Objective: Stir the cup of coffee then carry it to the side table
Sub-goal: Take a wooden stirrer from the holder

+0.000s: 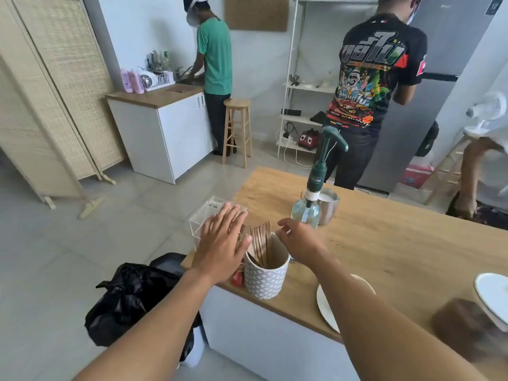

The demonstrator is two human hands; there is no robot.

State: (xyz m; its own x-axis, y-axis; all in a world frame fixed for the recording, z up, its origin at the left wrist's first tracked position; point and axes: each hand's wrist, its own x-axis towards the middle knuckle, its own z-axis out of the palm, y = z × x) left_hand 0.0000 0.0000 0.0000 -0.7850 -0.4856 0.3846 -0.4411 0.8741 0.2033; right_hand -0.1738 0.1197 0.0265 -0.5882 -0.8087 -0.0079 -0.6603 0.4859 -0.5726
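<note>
A white patterned holder (266, 279) full of wooden stirrers (261, 240) stands at the near left corner of the wooden counter (384, 243). My left hand (222, 243) is flat with straight fingers, just left of the holder, its thumb near the rim. My right hand (298, 237) hovers just right of the stirrers with loosely curled fingers, holding nothing. No coffee cup shows plainly; a white plate (325, 303) lies partly hidden under my right forearm.
A syrup bottle with a green pump (313, 193) and a steel jug (328, 204) stand behind the holder. A clear acrylic box (209, 213) sits at the counter's left end. A black bin bag (132, 295) lies on the floor. Two people stand further back.
</note>
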